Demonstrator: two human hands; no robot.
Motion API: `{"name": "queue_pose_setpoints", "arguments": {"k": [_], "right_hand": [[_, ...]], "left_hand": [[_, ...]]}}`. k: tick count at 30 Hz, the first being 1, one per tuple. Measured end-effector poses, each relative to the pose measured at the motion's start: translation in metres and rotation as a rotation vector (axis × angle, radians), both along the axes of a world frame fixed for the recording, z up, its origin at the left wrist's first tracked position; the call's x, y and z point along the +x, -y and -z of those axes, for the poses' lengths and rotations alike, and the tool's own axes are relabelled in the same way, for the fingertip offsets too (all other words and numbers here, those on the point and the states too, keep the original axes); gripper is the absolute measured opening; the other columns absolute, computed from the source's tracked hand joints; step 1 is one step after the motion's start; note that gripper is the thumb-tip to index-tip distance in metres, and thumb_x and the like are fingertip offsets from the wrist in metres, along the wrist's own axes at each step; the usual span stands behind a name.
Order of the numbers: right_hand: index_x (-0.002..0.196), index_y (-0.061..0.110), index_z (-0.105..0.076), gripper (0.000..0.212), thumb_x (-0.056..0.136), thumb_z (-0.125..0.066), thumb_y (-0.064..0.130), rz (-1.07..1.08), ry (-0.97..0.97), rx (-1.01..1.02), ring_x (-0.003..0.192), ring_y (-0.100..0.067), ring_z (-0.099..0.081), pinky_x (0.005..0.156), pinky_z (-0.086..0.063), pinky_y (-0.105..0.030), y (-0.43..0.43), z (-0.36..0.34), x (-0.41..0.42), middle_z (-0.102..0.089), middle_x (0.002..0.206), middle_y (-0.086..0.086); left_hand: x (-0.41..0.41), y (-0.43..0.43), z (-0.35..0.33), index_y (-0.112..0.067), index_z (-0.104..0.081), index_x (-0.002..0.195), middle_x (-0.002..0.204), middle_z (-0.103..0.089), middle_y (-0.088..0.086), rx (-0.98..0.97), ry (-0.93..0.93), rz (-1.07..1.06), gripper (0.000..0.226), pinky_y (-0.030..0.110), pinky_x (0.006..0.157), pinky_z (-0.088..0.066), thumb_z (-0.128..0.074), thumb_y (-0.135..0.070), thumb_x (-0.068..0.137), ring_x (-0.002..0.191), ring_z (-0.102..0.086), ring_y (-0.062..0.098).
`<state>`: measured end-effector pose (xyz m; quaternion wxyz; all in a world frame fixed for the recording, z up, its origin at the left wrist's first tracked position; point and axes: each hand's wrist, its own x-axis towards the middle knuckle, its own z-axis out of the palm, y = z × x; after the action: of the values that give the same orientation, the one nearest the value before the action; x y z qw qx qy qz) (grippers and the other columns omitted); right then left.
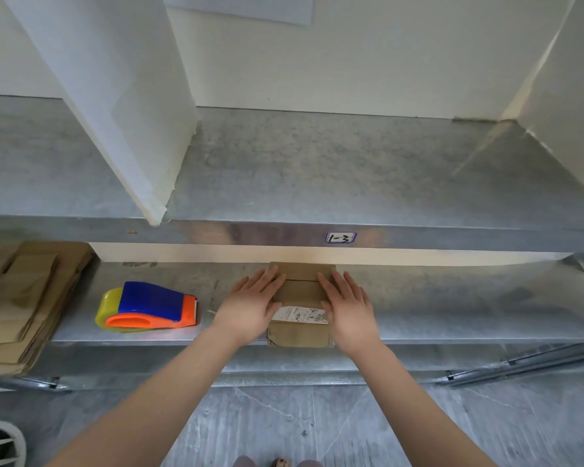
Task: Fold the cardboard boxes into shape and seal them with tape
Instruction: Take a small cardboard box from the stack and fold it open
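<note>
Your left hand (250, 308) and your right hand (348, 308) both lie flat on the small brown cardboard box (299, 293). The fingers are straight and slightly spread, neither hand curled round anything. The left palm covers the box's left edge and the right palm its right edge, with both thumbs turned inward across the top. All the fingertips point away from you, toward the wall. The box sits on the lower galvanised metal shelf (452, 305), to the right of the blue, yellow and orange tape dispenser (147, 306) and apart from it. Its long axis runs from front to back: the near end reaches the shelf's front lip, and the far end points at the wall. A seam crosses the top between your fingertips, and a white printed shipping label (299, 315), slightly askew, shows between your palms. The dispenser lies on its side with its toothed orange end facing the box. Left of the dispenser lies a stack of flattened brown cardboard (17, 305). Above and to the right of the dispenser, a small handwritten tag (340, 237) is stuck on the upper shelf's front edge.
</note>
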<state>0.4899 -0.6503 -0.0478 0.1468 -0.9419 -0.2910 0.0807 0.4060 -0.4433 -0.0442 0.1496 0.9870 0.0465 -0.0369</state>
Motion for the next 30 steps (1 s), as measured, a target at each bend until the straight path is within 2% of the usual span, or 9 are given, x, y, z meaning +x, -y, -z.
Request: {"name": "queue_pose_setpoints", "arguments": {"k": [3, 7, 9, 12, 14, 19, 22, 26, 30], "right_hand": [[0.152, 0.030, -0.025, 0.073, 0.087, -0.003, 0.054, -0.018, 0.019, -0.002, 0.150, -0.024, -0.010, 0.119, -0.011, -0.046, 0.000, -0.006, -0.005, -0.018, 0.161, 0.001], [0.151, 0.031, -0.028, 0.063, 0.095, -0.016, 0.055, -0.064, 0.112, 0.009, 0.150, -0.022, -0.012, 0.120, -0.009, -0.045, -0.002, -0.017, -0.013, -0.023, 0.160, 0.001], [0.150, 0.030, -0.031, 0.057, 0.097, -0.025, 0.051, -0.108, 0.165, 0.042, 0.149, -0.021, -0.017, 0.120, -0.011, -0.044, -0.006, -0.020, -0.023, -0.029, 0.157, 0.001], [0.146, 0.028, -0.038, 0.053, 0.097, -0.033, 0.046, -0.177, 0.216, 0.093, 0.145, -0.023, -0.025, 0.119, -0.022, -0.047, -0.017, -0.022, -0.046, -0.038, 0.153, -0.001], [0.144, 0.027, -0.041, 0.051, 0.096, -0.037, 0.044, -0.223, 0.231, 0.107, 0.142, -0.024, -0.032, 0.117, -0.027, -0.047, -0.028, -0.019, -0.066, -0.044, 0.148, -0.002], [0.148, 0.030, -0.035, 0.054, 0.097, -0.032, 0.047, -0.245, 0.098, 0.101, 0.146, -0.019, -0.023, 0.116, -0.014, -0.034, -0.067, -0.005, -0.113, -0.036, 0.154, 0.003], [0.152, 0.033, -0.022, 0.059, 0.096, -0.024, 0.050, -0.210, -0.030, 0.059, 0.149, -0.016, -0.011, 0.120, -0.015, -0.036, -0.092, 0.010, -0.124, -0.025, 0.159, 0.004], [0.153, 0.030, -0.021, 0.056, 0.101, -0.036, 0.044, -0.089, -0.121, 0.016, 0.147, -0.019, -0.017, 0.119, -0.019, -0.034, -0.122, 0.028, -0.128, -0.027, 0.158, 0.001], [0.152, 0.024, -0.025, 0.054, 0.102, -0.036, 0.043, 0.016, -0.170, -0.014, 0.141, -0.021, -0.024, 0.114, -0.024, -0.030, -0.144, 0.038, -0.123, -0.030, 0.155, -0.001]], "left_hand": [[-0.004, -0.003, -0.005, -0.028, -0.012, 0.153, 0.161, -0.004, -0.008, 0.030, 0.020, 0.029, 0.058, 0.030, 0.118, -0.005, -0.033, -0.043, 0.101, 0.148, -0.007, 0.015], [-0.015, -0.015, -0.017, -0.024, -0.016, 0.153, 0.160, -0.007, -0.008, 0.109, 0.060, 0.074, 0.069, 0.030, 0.115, -0.003, -0.014, -0.056, 0.092, 0.148, -0.007, 0.016], [-0.026, -0.025, -0.022, -0.022, -0.024, 0.152, 0.159, -0.017, -0.005, 0.165, 0.071, 0.079, 0.067, 0.033, 0.116, -0.011, -0.018, -0.054, 0.093, 0.147, -0.015, 0.018], [-0.052, -0.043, -0.024, -0.018, -0.043, 0.142, 0.148, -0.044, 0.003, 0.219, 0.039, 0.071, 0.060, 0.044, 0.109, -0.034, -0.030, -0.049, 0.092, 0.136, -0.042, 0.027], [-0.072, -0.058, -0.019, -0.019, -0.047, 0.139, 0.144, -0.049, 0.003, 0.230, -0.007, 0.050, 0.059, 0.046, 0.106, -0.038, -0.033, -0.049, 0.091, 0.132, -0.047, 0.028], [-0.114, -0.105, -0.013, -0.019, -0.057, 0.128, 0.129, -0.062, 0.003, 0.277, -0.019, 0.010, 0.056, 0.046, 0.099, -0.045, -0.038, -0.050, 0.086, 0.121, -0.057, 0.029], [-0.127, -0.137, -0.014, -0.018, -0.061, 0.126, 0.124, -0.064, 0.003, 0.290, -0.038, -0.013, 0.061, 0.048, 0.099, -0.044, -0.039, -0.054, 0.082, 0.117, -0.059, 0.031], [-0.133, -0.181, -0.013, -0.016, -0.060, 0.125, 0.123, -0.064, 0.006, 0.281, -0.060, -0.015, 0.063, 0.051, 0.100, -0.042, -0.041, -0.056, 0.080, 0.115, -0.058, 0.033], [-0.130, -0.202, -0.012, -0.020, -0.061, 0.125, 0.128, -0.060, 0.007, 0.226, -0.043, -0.014, 0.065, 0.048, 0.093, -0.047, -0.043, -0.059, 0.077, 0.111, -0.059, 0.034]]}}
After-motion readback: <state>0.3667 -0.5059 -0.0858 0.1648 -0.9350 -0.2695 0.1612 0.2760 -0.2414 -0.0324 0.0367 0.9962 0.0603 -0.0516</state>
